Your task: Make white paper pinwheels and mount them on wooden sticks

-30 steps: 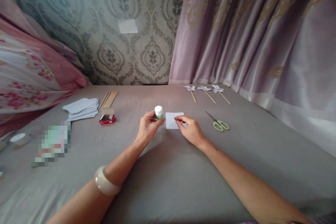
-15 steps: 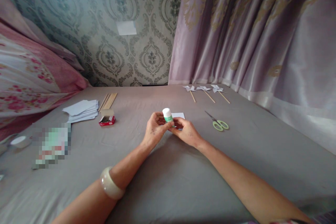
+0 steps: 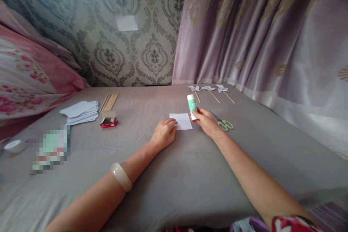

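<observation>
My right hand (image 3: pixel 206 121) is closed around a glue stick (image 3: pixel 191 104) with a green and white label. It holds the stick nearly upright above the bed surface, white end up. A small square of white paper (image 3: pixel 184 121) lies flat below and to the left of the stick. My left hand (image 3: pixel 164 132) rests at the left edge of this paper, palm down, with its fingertips on the sheet and nothing visible in its grasp. Green-handled scissors (image 3: pixel 226 125) lie just beyond my right hand, their blades partly hidden by it.
Three paper pinwheels on sticks (image 3: pixel 208 89) lie at the back right. To the left are a stack of white paper (image 3: pixel 81 112), several wooden sticks (image 3: pixel 109 102) and an open red box (image 3: pixel 108 122) of small dark pieces. A blurred packet (image 3: pixel 53 148) lies nearer, beside a white round object (image 3: pixel 15 146).
My hands have parted. The glue stick has moved up and right in my right hand. My left hand has let go of it and come down onto the paper.
</observation>
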The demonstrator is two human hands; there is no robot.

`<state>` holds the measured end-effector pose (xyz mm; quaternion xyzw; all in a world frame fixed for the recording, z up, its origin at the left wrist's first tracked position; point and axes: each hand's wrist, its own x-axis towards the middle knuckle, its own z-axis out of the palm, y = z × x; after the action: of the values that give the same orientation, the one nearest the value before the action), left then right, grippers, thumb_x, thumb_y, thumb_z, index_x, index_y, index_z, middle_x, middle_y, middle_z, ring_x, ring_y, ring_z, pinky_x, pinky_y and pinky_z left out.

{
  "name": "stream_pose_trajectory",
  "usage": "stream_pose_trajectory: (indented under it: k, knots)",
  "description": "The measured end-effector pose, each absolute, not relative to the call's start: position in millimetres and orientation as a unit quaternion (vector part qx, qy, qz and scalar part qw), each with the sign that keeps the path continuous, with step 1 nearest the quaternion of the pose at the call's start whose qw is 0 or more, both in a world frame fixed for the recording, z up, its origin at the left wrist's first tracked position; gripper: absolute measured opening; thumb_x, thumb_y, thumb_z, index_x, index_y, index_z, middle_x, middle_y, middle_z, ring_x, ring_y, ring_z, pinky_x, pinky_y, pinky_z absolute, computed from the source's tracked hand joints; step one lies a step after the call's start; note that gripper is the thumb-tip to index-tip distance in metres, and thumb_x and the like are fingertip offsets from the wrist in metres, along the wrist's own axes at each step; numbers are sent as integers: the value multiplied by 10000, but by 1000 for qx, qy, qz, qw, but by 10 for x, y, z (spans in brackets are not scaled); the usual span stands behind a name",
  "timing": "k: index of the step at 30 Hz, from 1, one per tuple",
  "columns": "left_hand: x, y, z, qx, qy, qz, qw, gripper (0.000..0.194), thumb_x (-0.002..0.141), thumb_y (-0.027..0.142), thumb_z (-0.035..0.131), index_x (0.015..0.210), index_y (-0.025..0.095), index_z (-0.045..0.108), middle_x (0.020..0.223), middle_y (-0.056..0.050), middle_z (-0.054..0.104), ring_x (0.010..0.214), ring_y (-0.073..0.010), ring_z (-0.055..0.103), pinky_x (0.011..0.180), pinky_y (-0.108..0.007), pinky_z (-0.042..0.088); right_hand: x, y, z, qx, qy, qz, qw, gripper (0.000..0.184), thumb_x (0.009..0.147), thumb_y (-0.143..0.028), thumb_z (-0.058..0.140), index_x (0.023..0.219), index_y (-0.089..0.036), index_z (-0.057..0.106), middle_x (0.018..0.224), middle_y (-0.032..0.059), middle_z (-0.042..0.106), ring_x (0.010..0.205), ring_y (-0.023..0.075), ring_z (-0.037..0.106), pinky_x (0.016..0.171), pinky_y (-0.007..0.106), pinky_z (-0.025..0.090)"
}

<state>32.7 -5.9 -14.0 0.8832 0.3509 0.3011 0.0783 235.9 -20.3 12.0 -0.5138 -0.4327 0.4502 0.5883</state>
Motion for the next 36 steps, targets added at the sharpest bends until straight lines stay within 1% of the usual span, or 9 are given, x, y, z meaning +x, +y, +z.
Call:
stream_pose_trajectory:
  k: [2, 5, 10, 15, 19, 24, 28, 30, 36]
  knots:
    - [347, -90, -131, 902, 340, 262, 42, 224, 895, 203, 473, 1042, 146, 632, 1167, -126, 644, 1090, -238, 588, 978, -398, 444, 2382, -197, 125, -506, -434, 458, 588, 368, 602, -443, 753, 827, -174, 643, 787, 19, 639, 699, 141, 597, 629, 264, 472]
    - [355, -140, -84, 915, 332, 230, 10, 229, 915, 241, 458, 1013, 144, 640, 1119, -128, 658, 1068, -241, 592, 965, -402, 444, 2406, -199, 133, -494, -426, 479, 587, 343, 581, -412, 777, 793, -169, 661, 743, 11, 621, 663, 121, 572, 598, 240, 454]
    - [348, -178, -31, 931, 307, 197, 8, 291, 953, 274, 377, 970, 165, 647, 999, -105, 685, 995, -216, 620, 973, -409, 418, 2495, -207, 171, -495, -404, 499, 586, 302, 579, -297, 805, 817, -163, 675, 767, 19, 644, 611, 94, 551, 561, 221, 451]
    - [324, -191, -40, 935, 309, 174, 2, 286, 953, 279, 378, 1019, 172, 634, 1048, -101, 677, 1035, -221, 604, 1025, -442, 358, 2577, -205, 278, -515, -392, 475, 597, 328, 555, -282, 828, 817, -161, 672, 734, 3, 632, 574, 76, 543, 503, 196, 423]
    - [306, -203, -45, 936, 313, 159, -2, 301, 955, 293, 375, 1037, 158, 632, 1081, -111, 670, 1073, -238, 583, 997, -436, 367, 2591, -150, 398, -530, -407, 422, 612, 343, 526, -307, 834, 779, -160, 655, 673, -22, 598, 551, 63, 510, 478, 183, 386]
    - [302, -221, -44, 931, 329, 157, 2, 296, 952, 302, 382, 1067, 180, 627, 1127, -105, 660, 1090, -257, 570, 953, -468, 365, 2504, -28, 501, -547, -476, 356, 590, 358, 543, -314, 801, 812, -163, 618, 699, -19, 619, 592, 88, 521, 519, 213, 394]
    - [311, -233, -53, 928, 337, 160, 4, 271, 943, 292, 401, 1067, 195, 623, 1158, -102, 651, 1095, -260, 562, 966, -492, 329, 2378, 76, 445, -537, -547, 305, 565, 350, 593, -331, 754, 862, -166, 604, 802, 21, 666, 734, 150, 605, 680, 281, 475]
    - [314, -235, -60, 927, 337, 163, 5, 264, 942, 285, 403, 1063, 199, 621, 1171, -100, 647, 1097, -257, 559, 970, -492, 320, 2325, 125, 382, -527, -578, 283, 555, 325, 616, -323, 731, 873, -169, 603, 814, 27, 674, 758, 162, 625, 724, 299, 489]
    - [319, -244, -51, 925, 345, 161, 18, 253, 941, 274, 408, 1074, 204, 611, 1201, -91, 637, 1117, -258, 549, 986, -505, 296, 2232, 186, 278, -540, -645, 212, 498, 307, 678, -334, 687, 925, -165, 622, 800, 35, 685, 689, 156, 623, 689, 296, 493]
